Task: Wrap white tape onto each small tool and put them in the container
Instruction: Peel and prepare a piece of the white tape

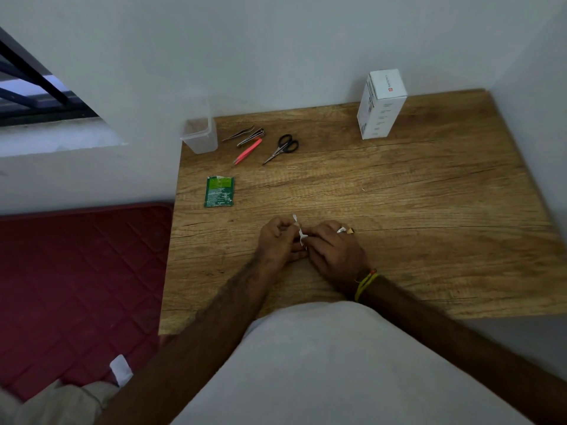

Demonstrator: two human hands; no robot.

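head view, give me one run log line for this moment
stage: wrapping | left hand and right hand: both pinch white tape | container: nothing visible inside | pink tweezers, scissors: untaped on table

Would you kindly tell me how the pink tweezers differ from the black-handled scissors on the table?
The pink tweezers are bright pink, while the scissors have black loop handles and metal blades. The tweezers lie touching the other small metal tools near the clear container; the scissors lie alone, further right. Both lie flat on the wooden table, untaped and outside the container.
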